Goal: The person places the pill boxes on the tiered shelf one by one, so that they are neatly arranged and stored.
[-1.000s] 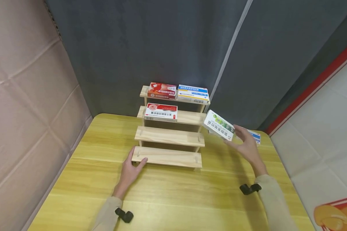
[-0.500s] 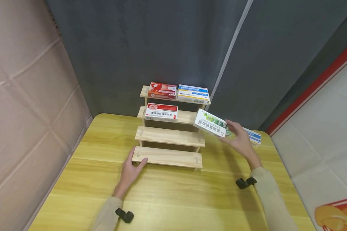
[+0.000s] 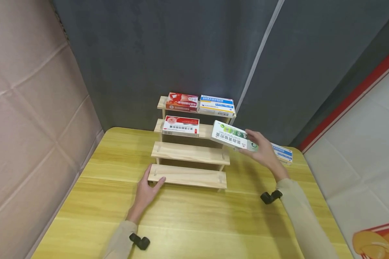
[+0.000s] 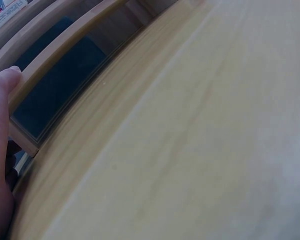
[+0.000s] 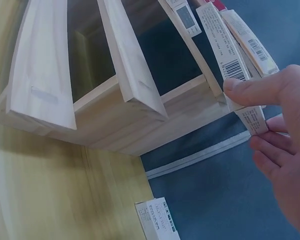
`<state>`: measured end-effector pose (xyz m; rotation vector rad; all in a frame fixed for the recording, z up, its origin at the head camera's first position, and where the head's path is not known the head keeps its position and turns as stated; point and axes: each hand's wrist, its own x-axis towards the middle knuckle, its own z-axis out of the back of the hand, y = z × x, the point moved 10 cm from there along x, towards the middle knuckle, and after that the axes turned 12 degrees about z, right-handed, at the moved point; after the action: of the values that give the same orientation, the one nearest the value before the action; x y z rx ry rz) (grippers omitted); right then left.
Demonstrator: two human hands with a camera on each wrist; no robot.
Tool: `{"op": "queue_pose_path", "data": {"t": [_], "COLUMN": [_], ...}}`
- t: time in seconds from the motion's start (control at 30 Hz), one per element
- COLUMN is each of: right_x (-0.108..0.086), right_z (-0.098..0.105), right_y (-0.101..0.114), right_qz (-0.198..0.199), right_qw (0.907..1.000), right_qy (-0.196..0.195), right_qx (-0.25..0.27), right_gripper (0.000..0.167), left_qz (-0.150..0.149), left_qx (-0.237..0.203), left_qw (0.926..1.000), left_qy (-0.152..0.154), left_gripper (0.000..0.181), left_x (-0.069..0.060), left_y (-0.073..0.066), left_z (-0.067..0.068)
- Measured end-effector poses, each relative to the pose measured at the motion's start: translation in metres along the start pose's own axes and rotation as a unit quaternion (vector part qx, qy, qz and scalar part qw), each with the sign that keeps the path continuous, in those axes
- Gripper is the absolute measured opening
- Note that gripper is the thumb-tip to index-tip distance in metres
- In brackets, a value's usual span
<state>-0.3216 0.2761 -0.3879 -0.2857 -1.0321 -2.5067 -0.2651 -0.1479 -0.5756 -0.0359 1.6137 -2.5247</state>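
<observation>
My right hand (image 3: 262,151) pinches a white and green medicine box (image 3: 229,133) by its right end, tilted over the right part of the second-highest tier. In the right wrist view the thumb presses the barcode end of this medicine box (image 5: 222,50), with fingers beneath. My left hand (image 3: 146,190) grips the left end of the lowest tier of a stepped wooden display rack (image 3: 188,175), its thumb over the front edge. On that rack's top tier lie a red box (image 3: 182,102) and a blue and white box (image 3: 216,105). A red and white box (image 3: 180,126) lies one tier lower, at left.
Behind my right hand, a blue and white box (image 3: 282,154) lies on the wooden table (image 3: 194,223). The right wrist view shows a white box with green print (image 5: 159,220) beside the rack. A dark grey curtain (image 3: 149,54) rises behind; light panels flank both sides.
My right hand has carried the white and green box leftward and slightly up, to above the second-highest tier, and its tilt has lessened. My left hand has stayed at the lowest tier.
</observation>
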Motion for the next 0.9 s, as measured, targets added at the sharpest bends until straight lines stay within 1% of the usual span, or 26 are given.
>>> {"op": "queue_pose_path", "data": {"t": [0.17,0.33,0.6,0.9], "right_x": [0.011,0.018,0.03,0.042], "right_z": [-0.007,-0.013,-0.018,-0.024], "right_y": [0.005,0.006,0.007,0.006], "right_qz": [0.0,0.002,0.006,-0.003], "right_qw": [0.9997,0.9987,0.9977,0.9968], "right_qy": [0.026,0.05,0.063,0.079], "right_qx": [0.002,-0.015,-0.023,-0.009], "right_gripper": [0.085,0.084,0.082,0.081], "left_qz": [0.0,0.003,-0.005,-0.006], "left_qx": [0.001,-0.005,-0.019,-0.012], "left_qw": [1.0,1.0,0.9998,0.9999], "left_qy": [0.001,0.001,-0.005,-0.001], "left_gripper": [0.089,0.09,0.089,0.091], "left_x": [0.0,0.0,0.001,0.0], "left_y": [0.001,0.001,0.0,0.001], "left_z": [0.0,0.0,0.001,-0.001]}}
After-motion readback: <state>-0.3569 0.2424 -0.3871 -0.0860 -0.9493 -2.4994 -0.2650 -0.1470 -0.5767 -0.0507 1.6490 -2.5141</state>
